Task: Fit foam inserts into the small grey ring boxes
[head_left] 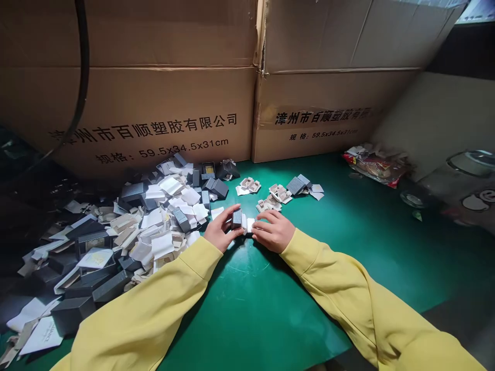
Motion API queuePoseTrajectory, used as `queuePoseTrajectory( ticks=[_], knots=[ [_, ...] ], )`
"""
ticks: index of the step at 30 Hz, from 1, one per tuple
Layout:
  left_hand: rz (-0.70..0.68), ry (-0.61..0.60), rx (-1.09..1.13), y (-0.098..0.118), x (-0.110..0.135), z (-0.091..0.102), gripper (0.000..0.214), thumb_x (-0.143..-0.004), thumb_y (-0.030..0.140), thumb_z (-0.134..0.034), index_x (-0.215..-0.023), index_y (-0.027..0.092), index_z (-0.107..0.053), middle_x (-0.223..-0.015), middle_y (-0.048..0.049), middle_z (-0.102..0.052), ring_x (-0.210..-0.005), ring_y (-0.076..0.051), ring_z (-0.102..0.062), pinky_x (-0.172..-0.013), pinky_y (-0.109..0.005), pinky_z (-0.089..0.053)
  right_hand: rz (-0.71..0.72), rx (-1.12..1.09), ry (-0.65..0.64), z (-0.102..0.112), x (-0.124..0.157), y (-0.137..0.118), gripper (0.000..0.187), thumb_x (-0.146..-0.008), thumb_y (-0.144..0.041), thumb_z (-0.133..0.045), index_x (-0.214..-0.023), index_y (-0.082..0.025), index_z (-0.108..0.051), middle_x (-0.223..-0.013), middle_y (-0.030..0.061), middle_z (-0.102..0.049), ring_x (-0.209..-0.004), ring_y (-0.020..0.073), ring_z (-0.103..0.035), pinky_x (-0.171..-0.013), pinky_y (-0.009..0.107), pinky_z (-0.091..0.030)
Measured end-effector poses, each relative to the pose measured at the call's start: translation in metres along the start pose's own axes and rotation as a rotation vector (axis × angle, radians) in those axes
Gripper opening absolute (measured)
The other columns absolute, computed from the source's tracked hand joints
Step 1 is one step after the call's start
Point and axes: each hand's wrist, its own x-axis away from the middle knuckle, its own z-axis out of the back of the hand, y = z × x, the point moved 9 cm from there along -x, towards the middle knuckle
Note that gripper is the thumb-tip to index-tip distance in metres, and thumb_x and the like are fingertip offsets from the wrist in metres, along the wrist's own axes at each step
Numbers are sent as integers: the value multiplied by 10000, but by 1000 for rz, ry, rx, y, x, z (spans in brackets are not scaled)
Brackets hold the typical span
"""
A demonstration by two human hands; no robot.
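Over the middle of the green table, my left hand (221, 230) grips a small dark grey box (236, 219) between thumb and fingers. A small white card-like piece (249, 224) extends from the box's right side. My right hand (276, 232) has its fingers bent and closed on the right end of that white piece; its thumb is mostly hidden. Just beyond the hands lie small beige-white inserts (280, 194) in loose clusters. Beside them are grey box parts (298, 184) and white squares (316, 191).
A large heap of white paper pieces (162, 245) and dark boxes (112, 286) covers the table's left side. Tall cardboard cartons (154, 98) stand along the back. At right are a red plastic bag (379, 166) and a clear jar (460, 180). A black cable (83, 56) hangs at upper left.
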Motion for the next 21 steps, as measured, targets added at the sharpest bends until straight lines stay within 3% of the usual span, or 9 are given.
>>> queuePoseTrajectory(
  ticks=[8, 12, 16, 21],
  knots=[
    [-9, -9, -26, 1, 1, 0, 588, -659, 234, -705, -1205, 186, -492, -1157, -98, -554, -1097, -223, -521, -926, -356, -459, 44, -96, 87, 4, 1, 0, 123, -832, -232, -505, -788, -186, -610, -739, 49, -651, -840, 193, -556, -727, 357, -456],
    [0, 5, -17, 2, 0, 0, 561, -648, 258, -717, -1160, 179, -501, -1121, -98, -561, -1068, -225, -535, -914, -376, -466, -113, -203, 204, 13, 1, 19, 132, -802, -253, -550, -908, -192, -600, -899, 58, -667, -888, 201, -535, -794, 371, -465],
    [-15, -26, -22, 3, -1, -4, 574, -622, 281, -741, -1134, 174, -505, -1148, -107, -550, -1069, -231, -539, -920, -386, -467, -247, -283, 136, -2, -3, 27, 302, -759, -344, -611, -1007, -179, -557, -990, 85, -642, -914, 226, -522, -849, 415, -444],
    [-24, -13, -33, 3, -1, -4, 579, -616, 309, -746, -1134, 186, -518, -1180, -101, -541, -1087, -235, -530, -912, -382, -479, -283, -387, 82, -15, -6, 25, 296, -755, -327, -622, -1006, -187, -549, -960, 74, -644, -882, 207, -548, -845, 394, -438]
  ],
)
